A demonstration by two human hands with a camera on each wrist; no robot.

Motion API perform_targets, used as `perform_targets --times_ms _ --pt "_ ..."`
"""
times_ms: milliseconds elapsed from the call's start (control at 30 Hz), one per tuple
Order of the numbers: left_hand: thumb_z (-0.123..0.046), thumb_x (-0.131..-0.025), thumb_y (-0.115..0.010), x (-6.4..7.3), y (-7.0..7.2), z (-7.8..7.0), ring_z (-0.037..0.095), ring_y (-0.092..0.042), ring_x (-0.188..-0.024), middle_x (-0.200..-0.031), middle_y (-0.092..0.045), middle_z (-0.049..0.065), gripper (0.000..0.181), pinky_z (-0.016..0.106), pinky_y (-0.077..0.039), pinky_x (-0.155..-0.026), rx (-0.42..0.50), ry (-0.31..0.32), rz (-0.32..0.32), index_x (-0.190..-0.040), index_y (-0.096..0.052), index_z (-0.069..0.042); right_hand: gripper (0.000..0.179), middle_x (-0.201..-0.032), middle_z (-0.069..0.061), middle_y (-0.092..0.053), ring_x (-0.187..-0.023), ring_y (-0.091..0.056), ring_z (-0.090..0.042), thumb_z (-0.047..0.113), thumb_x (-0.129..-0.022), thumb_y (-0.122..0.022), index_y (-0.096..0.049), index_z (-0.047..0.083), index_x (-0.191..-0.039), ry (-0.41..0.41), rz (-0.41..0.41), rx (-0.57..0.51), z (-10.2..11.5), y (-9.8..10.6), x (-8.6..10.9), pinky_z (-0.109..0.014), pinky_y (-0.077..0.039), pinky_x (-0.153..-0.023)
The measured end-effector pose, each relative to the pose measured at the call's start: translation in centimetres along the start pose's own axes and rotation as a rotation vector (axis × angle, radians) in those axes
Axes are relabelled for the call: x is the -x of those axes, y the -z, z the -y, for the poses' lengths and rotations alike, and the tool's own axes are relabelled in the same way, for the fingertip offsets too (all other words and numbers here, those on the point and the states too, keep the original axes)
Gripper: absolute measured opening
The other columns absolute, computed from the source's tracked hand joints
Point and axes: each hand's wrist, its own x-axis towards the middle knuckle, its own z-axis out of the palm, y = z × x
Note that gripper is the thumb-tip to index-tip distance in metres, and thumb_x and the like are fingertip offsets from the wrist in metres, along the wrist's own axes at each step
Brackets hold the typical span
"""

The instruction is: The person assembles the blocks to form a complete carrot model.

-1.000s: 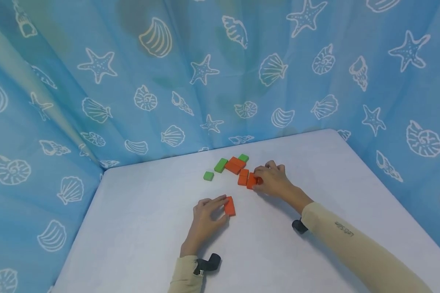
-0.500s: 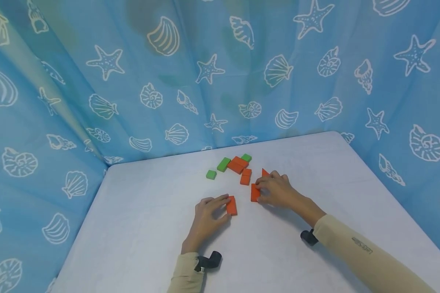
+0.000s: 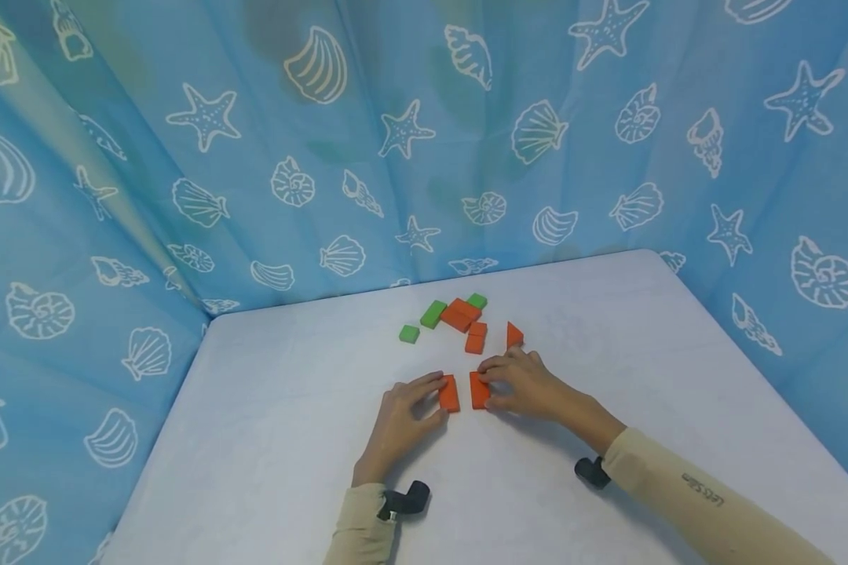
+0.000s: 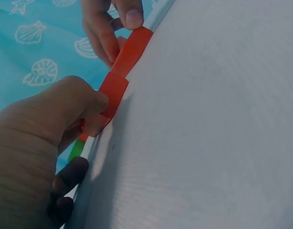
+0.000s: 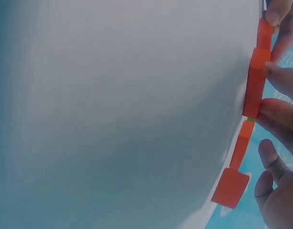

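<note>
In the head view my left hand (image 3: 399, 424) pinches a flat orange-red rectangular block (image 3: 450, 395) between thumb and fingers, on the white tabletop. Across a narrow gap, my right hand (image 3: 530, 386) holds a similar orange-red block (image 3: 478, 391) by its ends. The two blocks stand roughly side by side, apart from each other. Just beyond the right hand's fingers is an orange-red triangular block (image 3: 513, 336). The left wrist view shows the left thumb on the near end of its block (image 4: 114, 93). In the right wrist view, fingers touch the right block (image 5: 254, 88).
Farther back on the white table (image 3: 290, 408) lie a pair of small orange blocks (image 3: 476, 338), a larger orange cluster (image 3: 459, 315), and green blocks, among them a long one (image 3: 433, 314) and a small one (image 3: 409, 334). A blue shell-patterned curtain (image 3: 367, 157) surrounds the table.
My right hand has drawn its block away from the pile, toward the person and leftward, close to the left hand's block. The triangular block has come into sight. The left hand stays nearly still.
</note>
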Motion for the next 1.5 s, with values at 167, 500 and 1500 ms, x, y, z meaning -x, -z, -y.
perform_targets --times_ms 167,500,1500 --pt "-0.031 -0.091 -0.07 -0.1 -0.1 0.1 0.012 -0.055 -0.111 -0.144 -0.054 -0.015 0.046 0.048 -0.036 -0.1 -0.002 -0.022 0.0 -0.137 -0.063 -0.027 0.046 -0.133 0.001 -0.062 -0.113 -0.045 -0.021 0.03 -0.083 -0.082 -0.071 0.012 -0.126 0.014 0.0 0.021 0.6 -0.1 -0.2 -0.041 -0.034 -0.085" --pt "-0.028 -0.09 -0.071 -0.1 0.1 0.1 0.012 -0.054 -0.096 -0.142 -0.056 -0.012 0.046 0.045 -0.038 -0.091 -0.018 -0.065 -0.026 -0.135 -0.065 -0.024 0.047 -0.131 0.004 -0.063 -0.106 -0.047 -0.018 0.031 -0.083 -0.082 -0.072 0.015 -0.126 0.034 0.003 0.046 1.2 -0.6 -1.3 -0.04 -0.034 -0.082" --pt "-0.031 -0.09 -0.072 -0.3 -0.3 0.8 0.007 -0.052 -0.094 -0.142 -0.055 -0.017 0.046 0.041 -0.037 -0.09 -0.033 -0.037 -0.013 -0.135 -0.065 -0.028 0.046 -0.138 -0.014 -0.058 -0.13 -0.046 -0.034 0.026 -0.094 -0.07 -0.061 0.008 -0.136 -0.069 -0.088 0.084 -2.6 4.0 -7.3 -0.052 -0.032 -0.099"
